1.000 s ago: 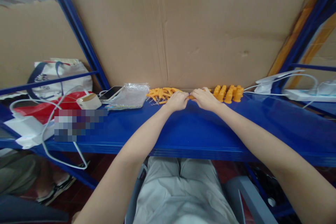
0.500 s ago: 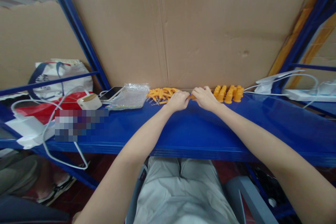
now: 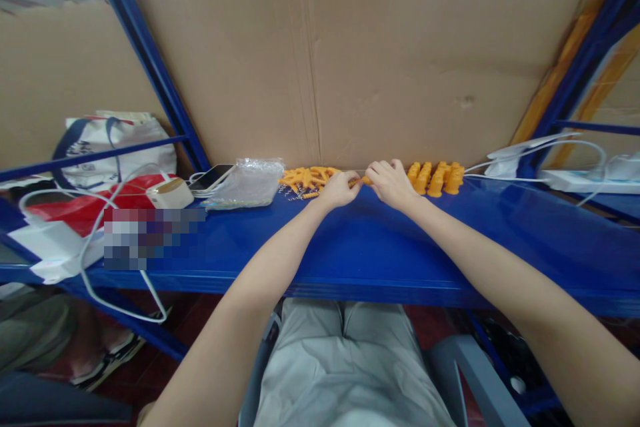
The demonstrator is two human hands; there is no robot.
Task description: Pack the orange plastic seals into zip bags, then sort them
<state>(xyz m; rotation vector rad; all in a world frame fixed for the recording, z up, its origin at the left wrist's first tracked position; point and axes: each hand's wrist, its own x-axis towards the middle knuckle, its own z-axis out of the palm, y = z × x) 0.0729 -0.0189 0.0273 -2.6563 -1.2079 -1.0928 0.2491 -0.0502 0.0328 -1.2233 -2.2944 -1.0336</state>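
Between my two hands is a small orange plastic piece [image 3: 367, 181], mostly covered by fingers. My left hand [image 3: 340, 190] is closed on its left end, and my right hand [image 3: 389, 183] pinches the right end. To the left, close to my left hand, lies a heap of orange plastic parts [image 3: 306, 178] with small metal chains [image 3: 295, 195] among them. Just right of my right hand, several orange figure-like pieces [image 3: 436, 179] stand upright in rows. The exact shape of the held piece is hidden.
Both forearms rest over a blue shelf table [image 3: 370, 247] backed by a cardboard sheet [image 3: 400, 67]. Leftward are a clear plastic bag stack [image 3: 247, 185], a phone [image 3: 214, 178], white cables and a charger [image 3: 170, 193]. A power strip [image 3: 590, 181] lies at right. Another person's leg [image 3: 35, 333] shows lower left.
My hands stay in nearly the same place, with the fingers shifting slightly around the orange piece. A bit more of it shows between them now. The heap and rows look unchanged.
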